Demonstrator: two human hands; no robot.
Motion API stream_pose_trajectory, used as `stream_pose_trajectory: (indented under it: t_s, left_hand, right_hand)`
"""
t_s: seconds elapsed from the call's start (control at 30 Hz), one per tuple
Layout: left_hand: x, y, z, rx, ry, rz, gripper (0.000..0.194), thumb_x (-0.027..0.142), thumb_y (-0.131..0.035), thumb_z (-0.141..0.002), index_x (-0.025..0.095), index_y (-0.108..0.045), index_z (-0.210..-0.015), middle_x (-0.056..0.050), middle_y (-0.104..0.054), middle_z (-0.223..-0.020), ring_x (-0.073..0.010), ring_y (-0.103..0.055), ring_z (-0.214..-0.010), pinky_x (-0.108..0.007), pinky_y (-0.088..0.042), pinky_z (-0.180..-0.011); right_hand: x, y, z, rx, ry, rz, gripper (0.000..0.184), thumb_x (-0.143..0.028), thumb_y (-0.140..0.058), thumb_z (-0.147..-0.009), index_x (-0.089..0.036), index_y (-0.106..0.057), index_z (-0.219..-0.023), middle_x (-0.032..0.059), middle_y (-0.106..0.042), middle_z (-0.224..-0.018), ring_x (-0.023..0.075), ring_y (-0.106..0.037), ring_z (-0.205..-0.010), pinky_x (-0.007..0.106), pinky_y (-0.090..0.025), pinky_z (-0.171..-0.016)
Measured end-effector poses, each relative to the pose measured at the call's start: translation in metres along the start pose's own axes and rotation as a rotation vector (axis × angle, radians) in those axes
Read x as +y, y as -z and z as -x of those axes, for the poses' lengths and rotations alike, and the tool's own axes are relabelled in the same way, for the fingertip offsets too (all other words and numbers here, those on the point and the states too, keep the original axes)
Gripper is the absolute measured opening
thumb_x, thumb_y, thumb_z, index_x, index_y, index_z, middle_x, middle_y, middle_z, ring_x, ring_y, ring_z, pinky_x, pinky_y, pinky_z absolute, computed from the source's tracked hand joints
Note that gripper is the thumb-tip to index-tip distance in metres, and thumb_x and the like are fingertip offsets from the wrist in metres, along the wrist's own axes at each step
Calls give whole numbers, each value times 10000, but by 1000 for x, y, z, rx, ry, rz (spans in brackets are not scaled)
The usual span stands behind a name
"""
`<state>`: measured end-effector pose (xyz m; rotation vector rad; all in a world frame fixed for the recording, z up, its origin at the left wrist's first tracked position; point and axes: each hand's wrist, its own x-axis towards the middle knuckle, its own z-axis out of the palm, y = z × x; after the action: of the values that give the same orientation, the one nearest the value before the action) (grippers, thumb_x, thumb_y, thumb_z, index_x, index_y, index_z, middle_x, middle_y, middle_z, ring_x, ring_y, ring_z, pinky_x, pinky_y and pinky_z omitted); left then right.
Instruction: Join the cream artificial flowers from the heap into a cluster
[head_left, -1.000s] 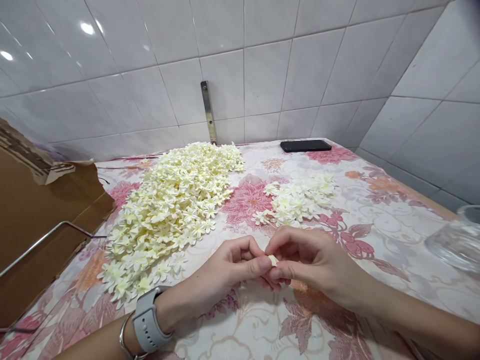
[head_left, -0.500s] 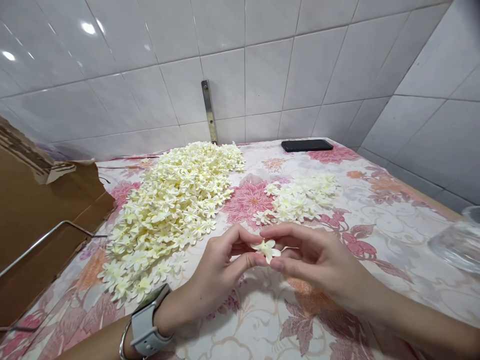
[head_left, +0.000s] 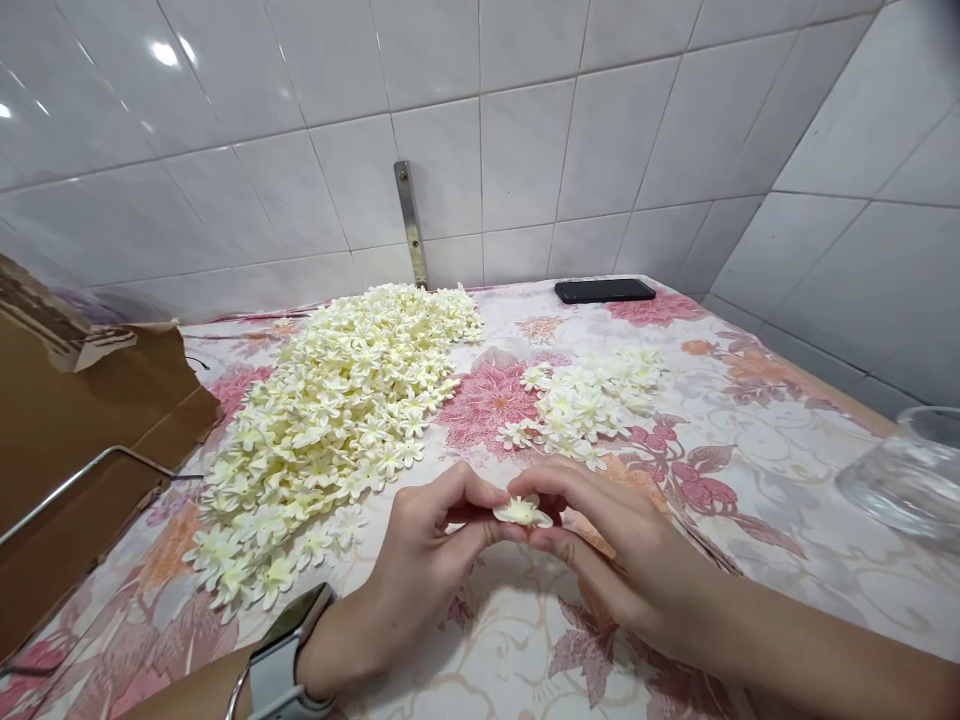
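The left hand [head_left: 435,540] and right hand [head_left: 615,530] together pinch a white flower [head_left: 523,512] over the near tablecloth [head_left: 510,655]. It looks light and soft (rough fingering might crease it), best held gently by its edges.

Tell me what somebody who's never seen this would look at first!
Probably the big heap of pale yellow-white flowers on the left side of the flowery cloth, with a smaller, whiter pile to its right. Next, maybe, the left hand and right hand at the front, pinching one little flower between them. A dark phone lies at the back, near the tiled wall.
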<state>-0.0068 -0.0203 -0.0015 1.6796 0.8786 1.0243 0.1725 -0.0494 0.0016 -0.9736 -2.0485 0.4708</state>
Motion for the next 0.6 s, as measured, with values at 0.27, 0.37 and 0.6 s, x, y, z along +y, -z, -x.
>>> stream_pose_trajectory:
  t_s: [0.27,0.37,0.6]
  left_hand:
    - [3,5,-2,-10,-310,-299,151,99,-622,-789,210,-600,-688,-20,-673,-800,-153,-615,-717,-224,-439,-633]
    - [3,5,-2,-51,-301,-315,159,93,-588,-811,215,-597,-710,-24,-685,-804,-153,-621,-717,-224,-435,-638]
    - [4,5,0,-70,-201,-203,126,103,-617,-786,220,-628,-739,-25,-704,-847,-168,-634,-771,-236,-446,-700]
  right_hand:
    - [2,0,0,-32,-186,-211,181,-120,-482,-861,-184,-630,-942,47,-663,-827,169,-610,-762,274,-459,-680]
    - [3,1,-2,-43,-442,-456,94,-170,-592,-806,-190,-677,-840,28,-669,-772,159,-614,-719,256,-460,-639]
    - [2,2,-6,-49,-752,-934,156,-245,-793,-629,-164,-670,-679,-6,-656,-603,106,-590,-579,219,-459,-573]
